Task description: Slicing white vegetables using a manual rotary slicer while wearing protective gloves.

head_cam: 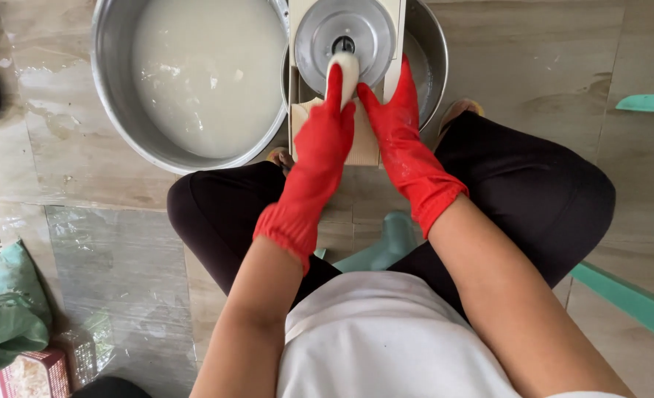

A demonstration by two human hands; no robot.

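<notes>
Both my hands wear red rubber gloves. My left hand (328, 125) presses a pale white root piece (346, 71) against the round metal disc (345, 31) of a slicer on a wooden frame (362, 144). My right hand (393, 110) rests beside it, fingers against the frame's right side and the disc's edge. I sit with knees apart in dark trousers, the slicer between them.
A large steel basin (117, 88) of cloudy white water stands at upper left. A second steel bowl (429, 55) sits behind the slicer. A green bag (6, 317) and a box lie at lower left. Green stool parts (629, 298) show at right. The tiled floor is wet.
</notes>
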